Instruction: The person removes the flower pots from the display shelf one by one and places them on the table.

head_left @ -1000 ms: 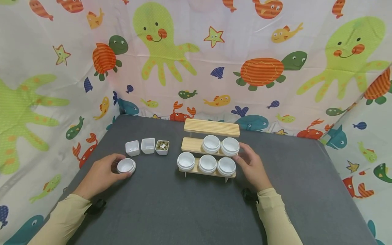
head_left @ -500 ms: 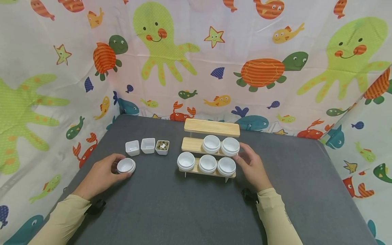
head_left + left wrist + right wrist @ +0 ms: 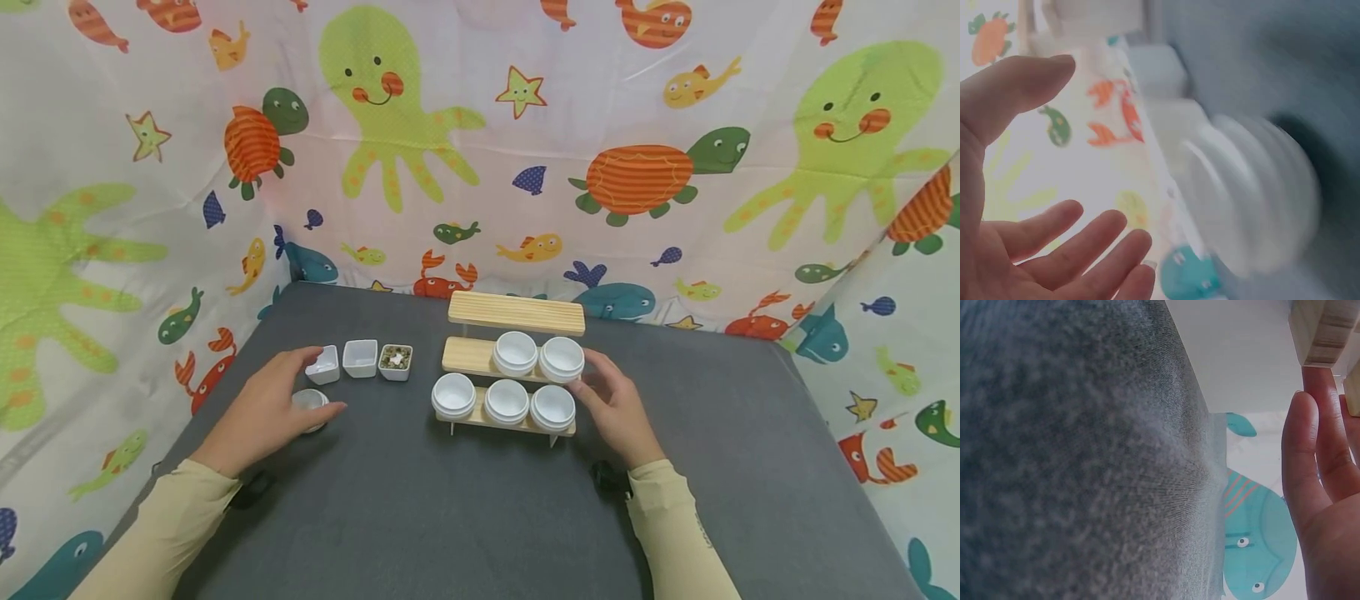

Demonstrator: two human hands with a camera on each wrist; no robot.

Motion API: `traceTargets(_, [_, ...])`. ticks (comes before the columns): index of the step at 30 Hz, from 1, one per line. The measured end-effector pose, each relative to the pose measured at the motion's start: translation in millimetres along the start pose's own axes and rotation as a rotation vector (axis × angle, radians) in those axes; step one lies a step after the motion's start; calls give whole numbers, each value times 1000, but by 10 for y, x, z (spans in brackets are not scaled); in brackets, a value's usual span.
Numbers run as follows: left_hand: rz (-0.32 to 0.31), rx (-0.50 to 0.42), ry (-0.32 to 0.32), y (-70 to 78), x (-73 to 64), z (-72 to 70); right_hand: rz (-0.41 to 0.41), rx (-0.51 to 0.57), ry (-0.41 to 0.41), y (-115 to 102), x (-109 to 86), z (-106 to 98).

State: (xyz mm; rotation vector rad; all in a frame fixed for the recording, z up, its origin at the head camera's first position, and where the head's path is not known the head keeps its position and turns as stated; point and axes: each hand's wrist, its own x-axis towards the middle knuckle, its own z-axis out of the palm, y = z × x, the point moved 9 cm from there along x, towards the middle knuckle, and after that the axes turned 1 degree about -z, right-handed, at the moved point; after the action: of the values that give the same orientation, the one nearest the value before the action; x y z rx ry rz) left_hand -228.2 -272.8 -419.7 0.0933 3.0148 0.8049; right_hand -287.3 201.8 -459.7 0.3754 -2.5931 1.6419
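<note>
In the head view my left hand point(image 3: 266, 408) hovers over a white round bowl point(image 3: 309, 400), its thumb and fingers spread and partly hiding it. The left wrist view shows the ridged bowl point(image 3: 1254, 194), blurred, with a gap between it and the hand point(image 3: 1066, 187). My right hand point(image 3: 618, 408) is at the right end of a tiered wooden rack point(image 3: 468, 354). Its fairly straight fingertips lie right at a wooden shelf end point(image 3: 1316, 337) in the right wrist view. Several white round bowls point(image 3: 506, 402) sit on the rack's lower two shelves.
Behind the left hand stand two white square dishes point(image 3: 361, 358) and a square pot point(image 3: 395, 362) with small brownish-green contents. The rack's top shelf point(image 3: 517, 312) is bare. A grey cloth point(image 3: 450, 517) covers the table; a patterned sea-animal curtain point(image 3: 487, 150) surrounds it.
My left hand has released the round bowl and risen off it, moving slightly right and away from me over it. The right hand stays at the rack.
</note>
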Motion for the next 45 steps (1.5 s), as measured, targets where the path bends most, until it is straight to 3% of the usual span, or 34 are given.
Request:
traceTargets(7, [80,-38,-13,554,207,69,0,-6,1,7,-4,-9])
traceTargets(13, [245,-62,-1,1215,393,153,-15,-5,2,15,3,-13])
traceTargets(18, [340,-67,-46,1695,533,340,-28,10,5,21,1,-11])
traceTargets(24, [406,-72,-106,2104,639,559,-16,13,7,22,-4,-9])
traceTargets(31, [426,-74,-94,2353,716,661,-22,1,5,20,6,-20])
traceTargets(45, [371,-78,-92,2484,772,744,6,11,-4,10,10,-17])
